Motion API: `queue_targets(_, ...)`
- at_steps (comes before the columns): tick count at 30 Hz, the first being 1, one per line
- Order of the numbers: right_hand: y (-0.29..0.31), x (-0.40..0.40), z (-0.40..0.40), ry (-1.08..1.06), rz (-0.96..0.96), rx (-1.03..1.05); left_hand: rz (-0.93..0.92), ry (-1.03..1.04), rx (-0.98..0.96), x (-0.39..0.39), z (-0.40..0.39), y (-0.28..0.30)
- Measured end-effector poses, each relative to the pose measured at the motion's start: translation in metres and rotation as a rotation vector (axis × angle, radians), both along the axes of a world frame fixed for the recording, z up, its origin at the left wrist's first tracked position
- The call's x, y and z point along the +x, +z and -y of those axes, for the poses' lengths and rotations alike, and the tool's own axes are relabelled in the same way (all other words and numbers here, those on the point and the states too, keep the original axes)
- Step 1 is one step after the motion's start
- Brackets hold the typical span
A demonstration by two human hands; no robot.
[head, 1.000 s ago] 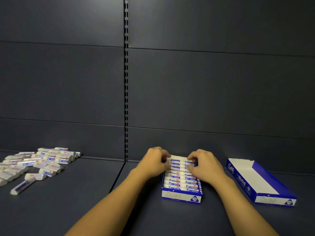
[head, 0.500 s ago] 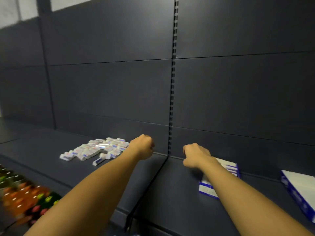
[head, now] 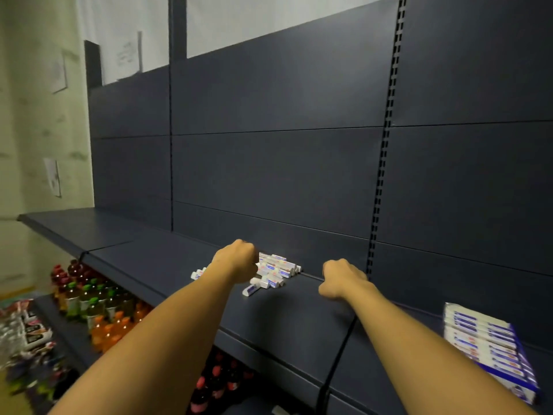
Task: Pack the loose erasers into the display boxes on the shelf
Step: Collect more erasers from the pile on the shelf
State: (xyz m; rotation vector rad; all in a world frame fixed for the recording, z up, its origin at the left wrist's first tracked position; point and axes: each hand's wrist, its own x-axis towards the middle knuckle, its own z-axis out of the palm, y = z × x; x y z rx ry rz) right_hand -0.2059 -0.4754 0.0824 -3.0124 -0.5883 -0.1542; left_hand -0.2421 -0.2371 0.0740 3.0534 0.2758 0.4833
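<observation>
Seen from a camera worn on the head, looking forward and down along a dark blue-grey store shelf (head: 287,319) with a tall back panel (head: 278,169) of the same colour. Two bare forearms reach out from the bottom of the frame. The left hand (head: 238,259) is over the near edge of a pile of loose erasers (head: 273,272), its fingers curled under so only the back of the hand and knuckles show; whether it grips an eraser cannot be told, because the fingertips are hidden. The erasers are small white bars with blue printed sleeves, heaped against the back panel, with a few (one (head: 250,290) lying a little apart at the front) scattered toward the viewer and one or two poking out left of the wrist. The right hand (head: 339,280) is to the right of the pile, apart from it, fingers curled into a loose fist low over the shelf with nothing seen in it. Well to the right, near the frame edge, sits a blue and white display box (head: 490,348) filled with neat rows of erasers, slightly blurred. On a lower shelf at left stand drink bottles (head: 98,307) with green, orange and red contents, and further left some blurred packets (head: 27,330). A pale wall (head: 39,115) with paper notices rises at far left.
</observation>
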Motion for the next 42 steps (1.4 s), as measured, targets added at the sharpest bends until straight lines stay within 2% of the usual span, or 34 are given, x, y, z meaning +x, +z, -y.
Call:
queue_targets(7, -0.004, -0.020, -0.081, -0.056, 0.008, 0.012, -0.033, -0.025, -0.010, -0.016, -0.080, -0.014)
queue_targets(13, -0.018, -0.022, -0.123, -0.108, 0.032, 0.014, -0.029, -0.121, -0.030, -0.009, -0.118, -0.024)
queue_targets(21, -0.022, 0.013, -0.142, -0.168, 0.016, 0.070, -0.030, -0.204, -0.003, 0.030, -0.137, -0.028)
queue_targets(33, -0.022, 0.098, -0.170, -0.156, 0.014, 0.206, -0.078, -0.348, 0.050, 0.132, -0.152, -0.028)
queue_targets(42, -0.009, 0.120, -0.161, -0.137, 0.031, 0.259, -0.099, -0.420, 0.062, 0.179, -0.152, -0.040)
